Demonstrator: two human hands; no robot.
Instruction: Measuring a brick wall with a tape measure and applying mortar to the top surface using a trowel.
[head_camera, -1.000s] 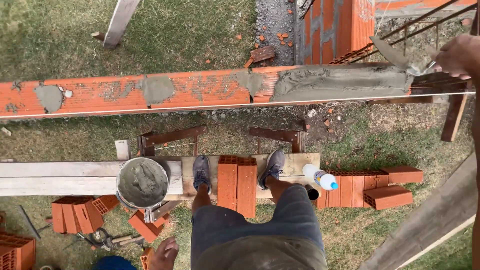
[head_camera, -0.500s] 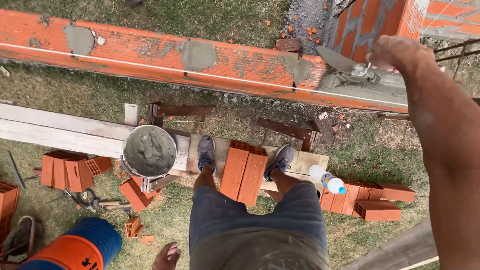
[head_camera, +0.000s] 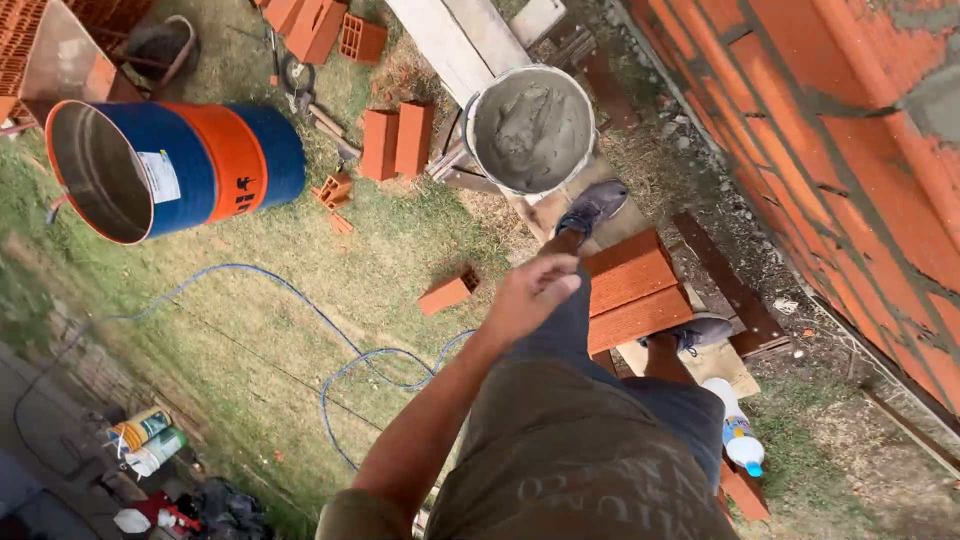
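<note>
Rough clay bricks (head_camera: 628, 290), wet grey mortar in metal bucket (head_camera: 530, 128), glossy painted drum (head_camera: 170, 165)

The person wears an olive-brown short-sleeved shirt (head_camera: 560, 450) with faded lettering across the front. Below it come dark blue-grey shorts (head_camera: 680, 400) and grey lace-up shoes (head_camera: 592, 207).

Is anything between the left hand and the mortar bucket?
Nothing visible blocks it. The left hand hangs empty in open air above the person's knee; the mortar bucket sits further ahead on the plank, its top open. Only a shoe lies below that line.
</note>
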